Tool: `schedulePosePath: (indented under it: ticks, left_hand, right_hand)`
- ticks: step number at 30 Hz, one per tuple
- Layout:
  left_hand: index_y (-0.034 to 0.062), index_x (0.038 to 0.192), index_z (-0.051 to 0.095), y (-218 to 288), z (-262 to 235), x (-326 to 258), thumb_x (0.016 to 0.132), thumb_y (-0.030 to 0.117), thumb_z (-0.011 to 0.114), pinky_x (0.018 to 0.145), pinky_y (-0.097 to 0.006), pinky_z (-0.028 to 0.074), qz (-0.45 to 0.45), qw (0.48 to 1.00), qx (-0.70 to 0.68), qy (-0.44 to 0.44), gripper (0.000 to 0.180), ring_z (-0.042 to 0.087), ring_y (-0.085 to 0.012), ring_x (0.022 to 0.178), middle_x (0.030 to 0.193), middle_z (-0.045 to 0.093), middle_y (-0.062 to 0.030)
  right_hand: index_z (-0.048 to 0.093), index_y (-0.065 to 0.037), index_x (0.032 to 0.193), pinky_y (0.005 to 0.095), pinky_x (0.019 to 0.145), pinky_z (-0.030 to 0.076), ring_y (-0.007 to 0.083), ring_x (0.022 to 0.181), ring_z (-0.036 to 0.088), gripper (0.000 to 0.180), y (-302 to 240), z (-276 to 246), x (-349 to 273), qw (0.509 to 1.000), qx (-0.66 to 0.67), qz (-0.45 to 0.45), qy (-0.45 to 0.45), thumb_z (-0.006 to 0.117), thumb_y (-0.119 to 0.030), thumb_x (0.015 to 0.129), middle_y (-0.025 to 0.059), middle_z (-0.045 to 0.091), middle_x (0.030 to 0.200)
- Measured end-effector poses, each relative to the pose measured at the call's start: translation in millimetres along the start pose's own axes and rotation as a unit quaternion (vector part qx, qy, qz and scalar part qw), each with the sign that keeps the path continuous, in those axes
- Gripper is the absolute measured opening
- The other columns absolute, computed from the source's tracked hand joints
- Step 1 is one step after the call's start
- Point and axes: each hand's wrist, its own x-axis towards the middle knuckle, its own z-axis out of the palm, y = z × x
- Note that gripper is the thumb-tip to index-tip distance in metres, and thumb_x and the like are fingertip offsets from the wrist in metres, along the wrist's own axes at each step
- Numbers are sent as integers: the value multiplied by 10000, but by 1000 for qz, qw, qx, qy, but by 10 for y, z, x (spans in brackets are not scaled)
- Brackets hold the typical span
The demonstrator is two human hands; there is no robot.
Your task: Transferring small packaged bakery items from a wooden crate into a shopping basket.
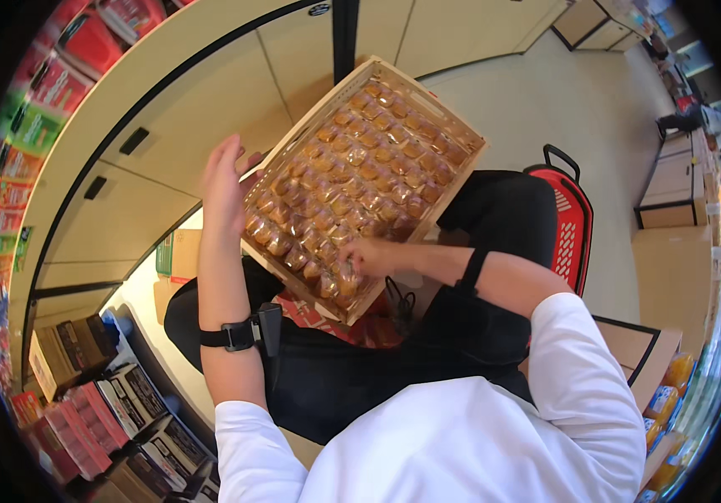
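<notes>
A shallow light-wood crate (463, 132) is tilted across my lap, filled with rows of small brown baked pieces in clear wrappers (356, 155). My left hand (226, 186) is at the crate's left side, fingers stretched out and thumb side against or close to the rim. Inside the near corner, my right hand (366, 256) has its fingers curled down onto a wrapped baked piece (346, 281). The fingertips are partly hidden among the wrappers.
A red basket (574, 226) with a black handle stands right of my knee. Beige cabinets (184, 126) line the left and far side, below colourful packages (38, 126). Stacked boxes (84, 427) are at the lower left. Bottles with orange contents (666, 394) sit at right.
</notes>
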Motion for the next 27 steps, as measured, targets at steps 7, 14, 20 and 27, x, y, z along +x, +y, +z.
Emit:
schedulePosePath:
  ticks: [7, 14, 20, 27]
  left_hand:
    - [26, 1213, 464, 63, -105, -18, 886, 303, 581, 787, -333, 471, 1, 999, -48, 26, 444, 586, -240, 997, 1148, 479, -118]
    - [41, 1214, 464, 73, -95, 0, 879, 337, 593, 770, -310, 467, 4, 998, -58, 7, 465, 589, -216, 968, 1139, 487, -107]
    - [91, 1290, 459, -62, -143, 140, 872, 409, 574, 860, -321, 438, -25, 999, -32, 6, 538, 552, -204, 1067, 1266, 484, -97]
    - [144, 1281, 486, -246, -232, 282, 876, 433, 546, 800, -279, 384, -3, 999, -42, -18, 501, 542, -179, 1048, 1275, 471, -80]
  right_hand:
    - [591, -25, 998, 370, 564, 525, 258, 699, 644, 312, 571, 609, 288, 991, 69, 116, -20, 675, -62, 699, 146, 629, 839]
    - [649, -43, 980, 399, 745, 492, 290, 833, 637, 383, 259, 513, 277, 979, -194, 43, -40, 700, -270, 676, 180, 648, 896]
    - [666, -144, 1045, 339, 755, 506, 270, 839, 626, 344, 120, 772, 248, 992, 111, 63, -2, 656, -296, 737, 136, 645, 928]
    - [659, -129, 989, 338, 715, 499, 253, 788, 617, 320, 601, 711, 692, 998, -49, 25, 15, 684, -281, 709, 125, 628, 861]
